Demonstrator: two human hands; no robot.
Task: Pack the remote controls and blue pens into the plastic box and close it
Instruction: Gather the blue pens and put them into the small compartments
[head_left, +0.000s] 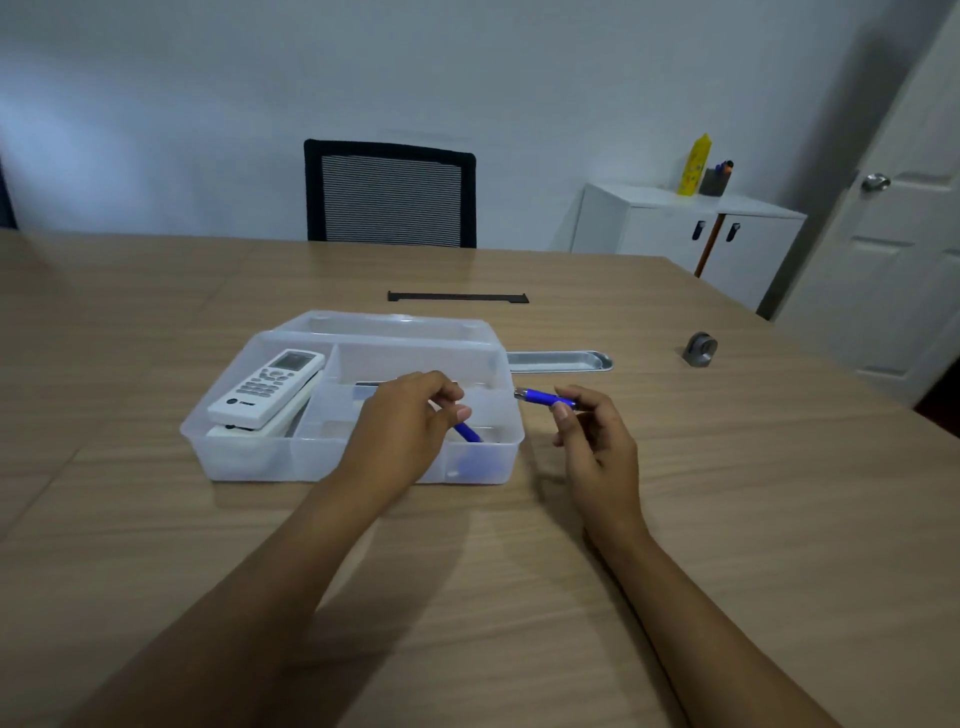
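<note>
Two hands working at the plastic box (249, 457) on the bench (519, 597). Left hand (400, 431) is reaching over the box's right compartment, fingers pinching one blue pen (467, 431) angling down inside. Right hand (597, 447) is hovering just right of the box, gripping a second blue pen (545, 397), its tip pointing at the box rim. Two white remotes (267, 389) are lying stacked in the box's left compartment. Lid (389, 327) is standing open behind the box.
</note>
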